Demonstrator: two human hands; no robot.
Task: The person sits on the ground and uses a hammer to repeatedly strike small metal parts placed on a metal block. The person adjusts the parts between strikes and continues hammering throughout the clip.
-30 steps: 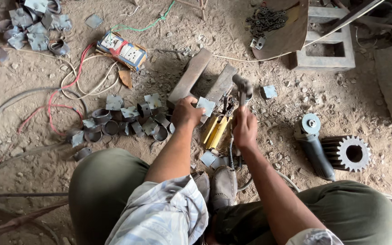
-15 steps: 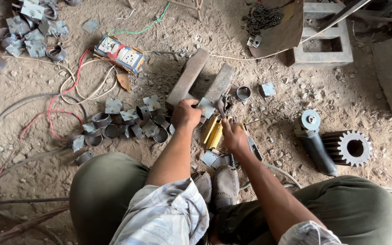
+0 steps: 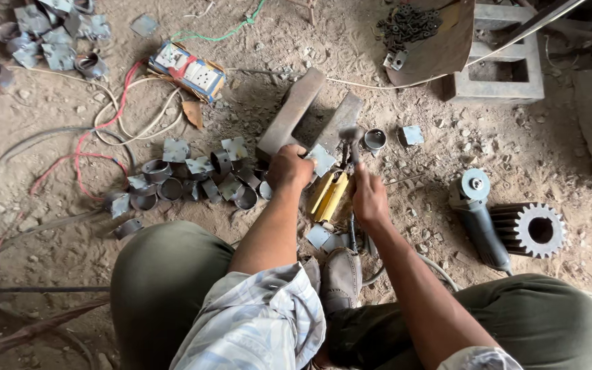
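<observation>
My left hand [image 3: 289,166] pinches a small square grey metal plate [image 3: 323,159] against the end of a rusty steel bar [image 3: 289,113] lying on the dirt. My right hand [image 3: 369,199] grips the handle of a small hammer [image 3: 349,135], whose head sits just right of the plate, beside a second steel bar [image 3: 340,118]. A yellow-handled tool [image 3: 330,194] lies on the ground between my hands. A short metal ring [image 3: 375,139] and another square plate [image 3: 412,135] lie just beyond the hammer.
Several rings and plates [image 3: 193,179] are heaped left of my left hand, with more at the top left [image 3: 35,31]. A power strip [image 3: 188,68] with cables, an angle grinder [image 3: 477,216], a gear [image 3: 540,230], a chain [image 3: 405,24] and a concrete block [image 3: 501,65] surround me.
My right hand dropped toward me with the hammer, then came back a little toward the plate. My left hand has stayed on the plate at the bar's end.
</observation>
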